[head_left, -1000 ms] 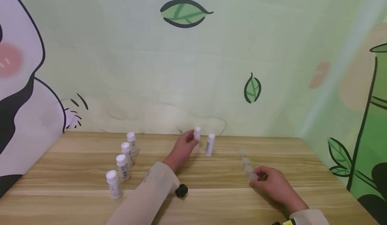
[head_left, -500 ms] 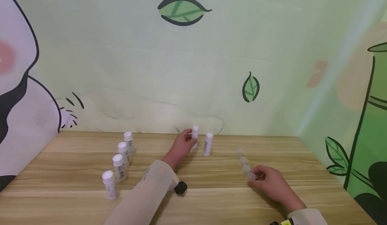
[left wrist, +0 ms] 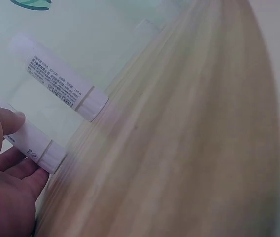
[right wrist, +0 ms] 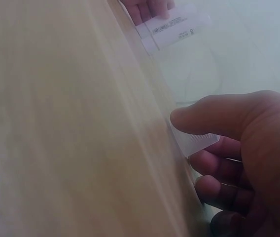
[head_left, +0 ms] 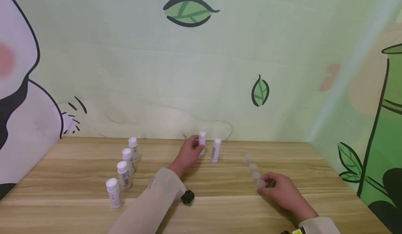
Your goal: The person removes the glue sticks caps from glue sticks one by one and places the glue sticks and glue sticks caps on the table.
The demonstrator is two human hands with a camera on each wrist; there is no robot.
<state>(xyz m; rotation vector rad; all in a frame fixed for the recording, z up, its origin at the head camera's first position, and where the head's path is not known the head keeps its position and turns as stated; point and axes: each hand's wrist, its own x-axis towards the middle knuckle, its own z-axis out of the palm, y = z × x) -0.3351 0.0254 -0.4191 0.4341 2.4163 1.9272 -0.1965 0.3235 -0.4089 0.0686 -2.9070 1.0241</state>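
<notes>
You've a wide lane on the counter (head_left: 226,209) btwn your L sleeve (head_left: 147,200) and R hand (head_left: 277,190); the black knob (head_left: 188,197) by the sleeve juts in. Farther back, 2 tubes (head_left: 216,151) w/ a narrow gap, L hand (head_left: 186,154) on one, wall (head_left: 150,70) close behind. Row of 4 caps (head_left: 253,168) bars R hand's far-L side; 4 bottles (head_left: 124,176) block L of sleeve.

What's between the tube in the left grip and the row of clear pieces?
Another white tube, standing upright, then bare tabletop; the head view shows this.
</notes>
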